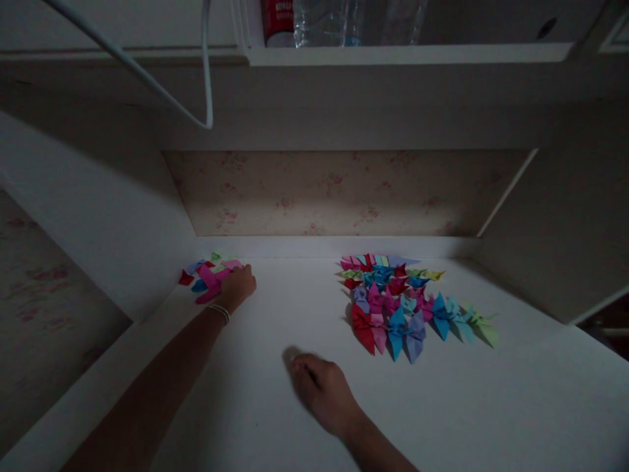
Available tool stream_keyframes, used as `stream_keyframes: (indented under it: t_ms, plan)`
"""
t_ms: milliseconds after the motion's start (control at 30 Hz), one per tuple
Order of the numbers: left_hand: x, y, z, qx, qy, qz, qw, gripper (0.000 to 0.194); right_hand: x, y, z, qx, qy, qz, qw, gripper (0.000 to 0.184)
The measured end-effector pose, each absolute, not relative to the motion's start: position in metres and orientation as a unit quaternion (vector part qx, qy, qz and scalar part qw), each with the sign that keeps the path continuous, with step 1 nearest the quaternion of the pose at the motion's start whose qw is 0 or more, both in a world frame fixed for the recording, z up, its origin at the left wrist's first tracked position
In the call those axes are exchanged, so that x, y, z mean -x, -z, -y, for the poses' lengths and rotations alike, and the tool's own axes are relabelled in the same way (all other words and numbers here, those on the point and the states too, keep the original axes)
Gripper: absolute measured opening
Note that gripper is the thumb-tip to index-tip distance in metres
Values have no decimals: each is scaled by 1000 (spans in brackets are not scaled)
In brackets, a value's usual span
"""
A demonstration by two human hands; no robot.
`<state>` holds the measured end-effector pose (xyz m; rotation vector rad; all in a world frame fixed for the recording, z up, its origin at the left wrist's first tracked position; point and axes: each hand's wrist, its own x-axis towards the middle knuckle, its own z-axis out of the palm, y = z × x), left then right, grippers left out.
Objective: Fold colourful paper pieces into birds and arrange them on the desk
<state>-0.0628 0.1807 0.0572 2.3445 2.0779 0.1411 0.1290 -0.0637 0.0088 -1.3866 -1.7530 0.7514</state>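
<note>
In the head view, the left hand (238,287), with a thin pale double-banded bracelet (220,311) on its wrist, reaches across the white flat-topped desk (491,403) to a small loose heap of brightly coloured folded-paper pieces (212,278) near the back left corner. Its fingers are bent down at the right side of the heap, against a magenta folded-paper piece; how far they are open, and whether they grip that piece or only touch it, cannot be told. Around the magenta one lie a red folded-paper piece (185,278) at the left edge, a blue folded-paper piece (199,286) and a pale green folded-paper piece (215,256) at the back. The right hand (317,387) is over the middle of the desk, nearer the viewer, its fingers curled into a loose fist with the thumb on top; its inner side is hidden, so whether it has hold of anything cannot be told. Beyond it to the right, a larger group of pointed, multicoloured folded-paper pieces (390,303) stands in close uneven rows, with red, pink, blue and lavender in the nearest row and a pale green one at the far right. Behind the desk is a cream wall panel with pink flowers (304,190); above, a white shelf (407,55) bears a red cylindrical can (280,16) beside clear plastic bottles (319,23).
</note>
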Motion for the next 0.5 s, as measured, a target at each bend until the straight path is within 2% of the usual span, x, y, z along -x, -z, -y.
stream_keyframes:
  t_ms: [233, 500]
  plan:
    - [55, -43, -211, -718, -10, -695, 9, 33, -130, -11, 60, 529, -314, 680, 399, 25]
    - [54, -44, -208, -709, -61, -702, 30, 32, -128, -11, 59, 535, -312, 677, 398, 27]
